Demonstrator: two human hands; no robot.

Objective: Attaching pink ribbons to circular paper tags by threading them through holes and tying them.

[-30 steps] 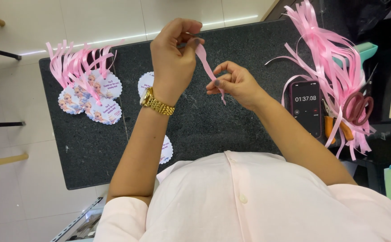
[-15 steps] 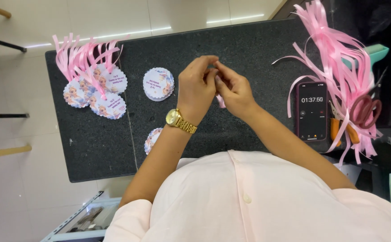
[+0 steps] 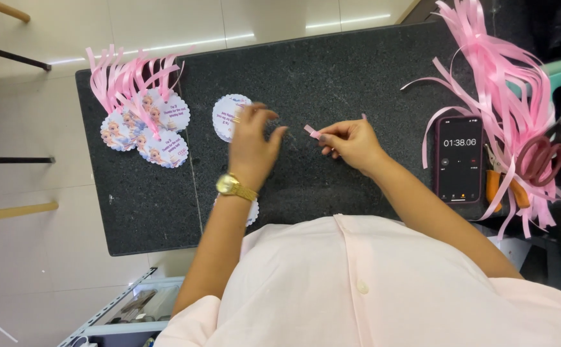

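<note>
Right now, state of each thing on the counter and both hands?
left hand: open, fingers over a loose tag
right hand: pinching a ribbon piece
ribbon piece: short, pink, held off the counter
loose tag: flat, no ribbon
tag pile: ribbons attached, stacked
ribbon bundle: loose, cut strips
phone: screen lit, timer showing
scissors: lying under the ribbons

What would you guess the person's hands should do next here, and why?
Probably the left hand should pick up the round tag it hovers over. The right hand already pinches a folded pink ribbon, and finished tags nearby each carry ribbon.
</note>
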